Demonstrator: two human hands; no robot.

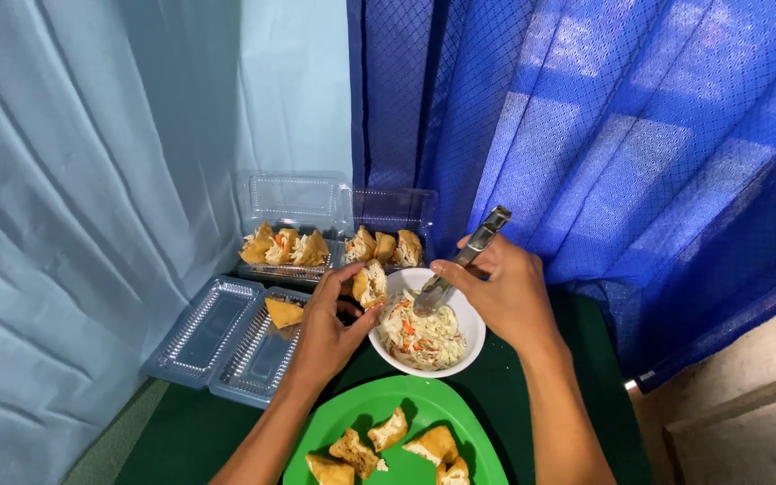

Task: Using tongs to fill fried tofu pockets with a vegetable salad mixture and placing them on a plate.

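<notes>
Green table (532, 395): L fingers (348, 292) pinch golden stuffed tofu (370, 284); R fingers (460, 269) grip spoon (460, 263).

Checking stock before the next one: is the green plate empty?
No, the green plate holds several fried tofu pieces, lying in front of the white bowl.

Shiny metal, clear plastic and woven cloth around fried food

The tongs (460, 260) in the right hand (505, 292) are bright, polished metal. The bowl (473, 328) is smooth, glossy white, the plate (388, 404) glossy green plastic. The open containers (226, 337) are thin, clear, ribbed plastic that catches the light. The curtain (639, 144) is blue cloth with a fine diamond weave; the sheet (74, 171) is matt pale blue. The stuffed tofu puff (369, 284) in the left hand (325, 332) looks rough, crusty, golden.
</notes>
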